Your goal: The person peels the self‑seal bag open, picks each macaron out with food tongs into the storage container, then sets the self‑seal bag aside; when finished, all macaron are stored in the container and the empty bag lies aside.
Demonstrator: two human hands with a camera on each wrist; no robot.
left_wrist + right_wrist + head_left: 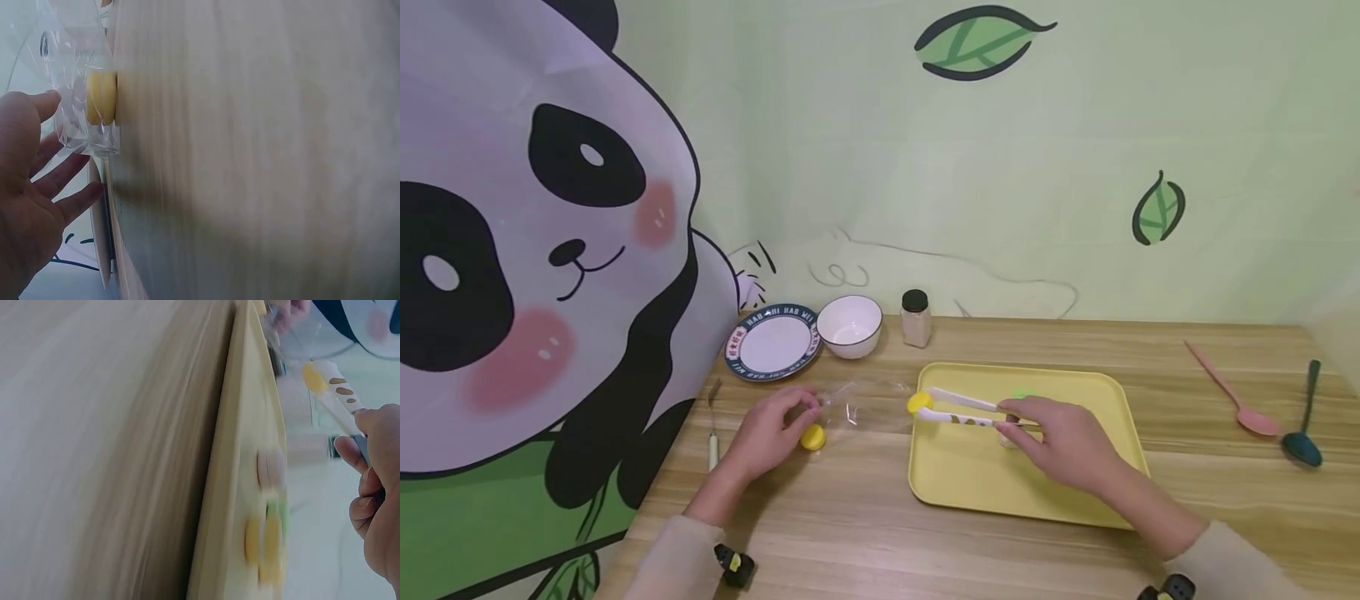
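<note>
My left hand (777, 427) pinches the edge of a clear plastic bag (865, 406) lying over the table left of the tray. Inside the bag, close to the fingers, is a yellow macaron (101, 98). My right hand (1063, 437) holds tongs (958, 418) with pale, spotted tips. Between those tips is another yellow macaron (920, 405), above the left edge of the yellow tray (955, 487), by the bag's far end. A pinkish macaron (271, 469) and a yellow one (263, 547) appear on the tray in the right wrist view, partly blurred.
A rimmed plate (773, 343), a white bowl (850, 325) and a black-capped jar (916, 318) stand at the back. A fork (713, 437) lies left of my left hand. A pink spoon (1255, 419) and a dark ladle (1302, 447) lie far right.
</note>
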